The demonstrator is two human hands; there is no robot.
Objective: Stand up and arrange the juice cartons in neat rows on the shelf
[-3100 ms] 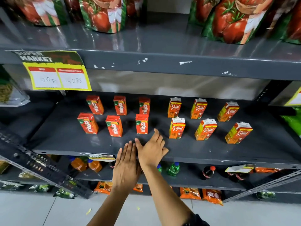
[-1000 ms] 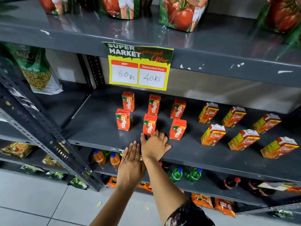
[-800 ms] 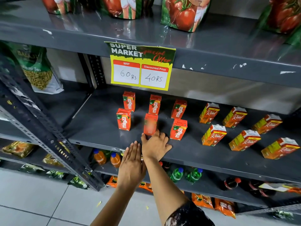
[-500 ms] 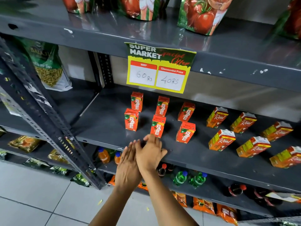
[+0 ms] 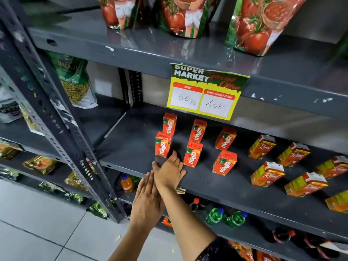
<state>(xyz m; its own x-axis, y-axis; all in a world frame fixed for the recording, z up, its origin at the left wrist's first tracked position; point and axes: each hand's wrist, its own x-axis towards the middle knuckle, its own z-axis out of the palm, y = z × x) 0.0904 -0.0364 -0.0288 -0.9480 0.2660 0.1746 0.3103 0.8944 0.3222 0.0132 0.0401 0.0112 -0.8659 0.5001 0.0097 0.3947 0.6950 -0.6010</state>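
Grey metal shelf [image 5: 131, 147] in a shop aisle, price sign [image 5: 205, 91] hanging above. The red juice cartons [image 5: 194, 154] stood upright in two rows of three, just past the right hand [image 5: 169, 172], which lay flat and spread on the shelf edge between the front two. The left hand [image 5: 148, 200] was flat too, lower, holding nothing. The yellow cartons [image 5: 267, 173] sat further right, so the right hand was nearer.

From my feed I see a yellow price sign [image 5: 206, 91] taped to the upper shelf edge, reading 60 Rs and 40 Rs. Tomato-printed pouches [image 5: 252, 25] stand on the top level. A green snack bag [image 5: 75, 81] leans at the left, behind a perforated grey upright [image 5: 62, 129]. Lower down sit green bottles [image 5: 214, 216] and an orange drink bottle [image 5: 127, 184] above the pale tiled floor [image 5: 37, 232].
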